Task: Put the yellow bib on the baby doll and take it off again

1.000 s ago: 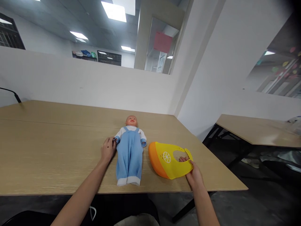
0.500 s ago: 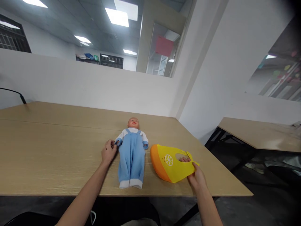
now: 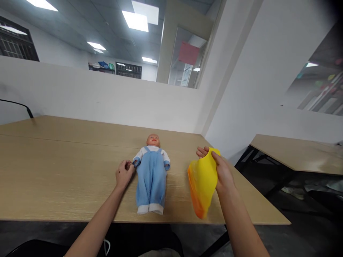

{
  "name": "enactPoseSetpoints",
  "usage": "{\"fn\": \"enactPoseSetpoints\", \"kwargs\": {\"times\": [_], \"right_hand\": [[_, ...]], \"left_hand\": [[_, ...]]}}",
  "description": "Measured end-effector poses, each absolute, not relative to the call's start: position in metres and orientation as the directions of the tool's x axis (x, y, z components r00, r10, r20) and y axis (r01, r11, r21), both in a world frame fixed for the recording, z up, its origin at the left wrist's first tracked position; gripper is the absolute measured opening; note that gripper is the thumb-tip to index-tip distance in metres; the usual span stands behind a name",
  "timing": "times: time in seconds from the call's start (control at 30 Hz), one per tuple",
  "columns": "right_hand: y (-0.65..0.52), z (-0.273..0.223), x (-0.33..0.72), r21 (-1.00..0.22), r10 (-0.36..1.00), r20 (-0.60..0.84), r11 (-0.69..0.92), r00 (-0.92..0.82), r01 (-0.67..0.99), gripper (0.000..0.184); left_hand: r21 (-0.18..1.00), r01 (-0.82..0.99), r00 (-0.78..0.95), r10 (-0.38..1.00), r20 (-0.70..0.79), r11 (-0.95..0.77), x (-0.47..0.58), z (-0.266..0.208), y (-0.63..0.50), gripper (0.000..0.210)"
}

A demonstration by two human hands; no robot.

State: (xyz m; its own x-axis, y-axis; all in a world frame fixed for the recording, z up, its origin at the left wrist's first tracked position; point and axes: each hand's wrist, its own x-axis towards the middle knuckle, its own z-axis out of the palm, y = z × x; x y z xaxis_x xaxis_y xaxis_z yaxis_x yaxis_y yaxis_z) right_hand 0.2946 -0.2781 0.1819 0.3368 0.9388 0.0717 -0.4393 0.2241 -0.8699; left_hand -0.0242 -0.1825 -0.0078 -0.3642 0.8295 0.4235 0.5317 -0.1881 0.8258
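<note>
A baby doll [image 3: 151, 175] lies on its back on the wooden table [image 3: 66, 175], its head toward the wall. It wears light blue overalls over a white top. Beside the doll's sleeve on the left rests my left hand [image 3: 124, 173], its fingers curled at the cuff; whether they pinch the cuff is hard to see. My right hand [image 3: 224, 171] grips a yellow baby bib [image 3: 205, 175] by its neck end, with the thumb in front and other fingers behind. The bib hangs tilted and a little blurred, its orange pocket pointing down and left.
A white wall [image 3: 128, 103] with a window above it stands behind the table. Another table [image 3: 297, 151] stands to the right across a gap. A black cable [image 3: 26, 110] hangs at the far left. The table's front edge runs close to my body.
My right hand has raised the bib and turned it, so the printed front no longer shows and the pocket hangs downward. My left hand and the doll have stayed in place.
</note>
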Motion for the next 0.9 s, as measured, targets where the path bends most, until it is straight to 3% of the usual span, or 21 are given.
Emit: {"fn": "enactPoseSetpoints", "kwargs": {"times": [0.13, 0.23, 0.33, 0.43, 0.53, 0.67, 0.9], "right_hand": [[-0.302, 0.212, 0.275, -0.888, 0.957, 0.187, 0.261, 0.223, -0.379, 0.024], [-0.323, 0.231, 0.259, -0.894, 0.957, 0.250, 0.287, 0.148, -0.345, 0.024], [-0.341, 0.242, 0.243, -0.900, 0.944, 0.319, 0.328, 0.080, -0.285, 0.027], [-0.351, 0.243, 0.230, -0.915, 0.937, 0.350, 0.344, 0.008, -0.210, 0.031], [-0.347, 0.239, 0.223, -0.927, 0.939, 0.341, 0.328, -0.043, -0.182, 0.031], [-0.326, 0.232, 0.221, -0.909, 0.923, 0.383, 0.372, -0.025, -0.190, 0.028], [-0.262, 0.226, 0.226, -0.900, 0.916, 0.401, 0.396, 0.010, -0.181, 0.030]], "left_hand": [[0.898, 0.341, -0.248, 0.895, 0.371, -0.278, -0.005, 0.024, -0.221, 0.032], [0.952, 0.122, -0.007, 0.959, 0.284, -0.281, 0.010, 0.057, -0.257, 0.040], [0.977, -0.178, 0.338, 0.926, 0.169, -0.114, 0.012, 0.083, -0.288, 0.045], [0.918, -0.369, 0.506, 0.860, 0.067, 0.146, 0.003, 0.096, -0.304, 0.041], [0.840, -0.490, 0.503, 0.863, 0.054, 0.233, -0.006, 0.107, -0.304, 0.034], [0.805, -0.574, 0.340, 0.938, 0.064, 0.154, -0.012, 0.123, -0.283, 0.029], [0.956, -0.289, 0.319, 0.947, 0.040, 0.057, -0.026, 0.150, -0.238, 0.032]]}}
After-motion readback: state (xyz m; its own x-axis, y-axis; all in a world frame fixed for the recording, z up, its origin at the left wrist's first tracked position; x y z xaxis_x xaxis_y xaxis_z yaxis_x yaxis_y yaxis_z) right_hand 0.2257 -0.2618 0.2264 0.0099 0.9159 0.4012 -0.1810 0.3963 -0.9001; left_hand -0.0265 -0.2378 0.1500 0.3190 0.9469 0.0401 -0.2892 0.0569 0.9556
